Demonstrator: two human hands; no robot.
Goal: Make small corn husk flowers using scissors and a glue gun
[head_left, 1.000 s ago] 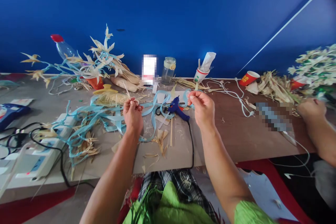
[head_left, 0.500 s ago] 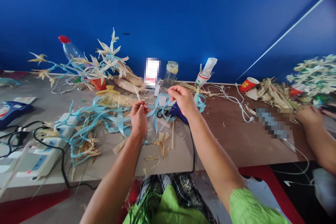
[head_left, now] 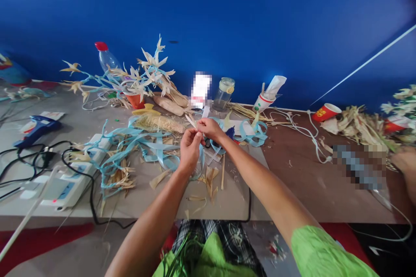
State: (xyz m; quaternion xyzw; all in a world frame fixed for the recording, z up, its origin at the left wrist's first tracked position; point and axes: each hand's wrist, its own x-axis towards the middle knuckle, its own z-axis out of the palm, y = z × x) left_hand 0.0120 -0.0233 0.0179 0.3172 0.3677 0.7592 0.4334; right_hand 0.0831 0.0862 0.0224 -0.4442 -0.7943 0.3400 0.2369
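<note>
My left hand [head_left: 190,146] is closed, pinching a small piece of pale corn husk [head_left: 191,121] whose pointed tips stick up above the fingers. Right beside it, my right hand [head_left: 209,129] is closed too, its fingertips meeting the left ones at the husk's base; what lies between them is hidden. Light blue ribbon [head_left: 159,149] sprawls over the table to the left of my hands, and another loop of ribbon [head_left: 258,134] lies to the right. Partly covered by my right wrist is a blue glue gun [head_left: 230,132].
Husk flowers on blue-wrapped stems [head_left: 152,69] stand in an orange cup [head_left: 134,100]. A power strip [head_left: 76,177], black cables and a second blue glue gun [head_left: 39,129] are at left. Behind are a glass jar [head_left: 224,93] and a paper cup [head_left: 262,103]. Another person's hand [head_left: 404,160] is far right.
My right hand has come down and left, from apart to touching my left hand at the husk. The view has shifted, so the table's things appear farther right.
</note>
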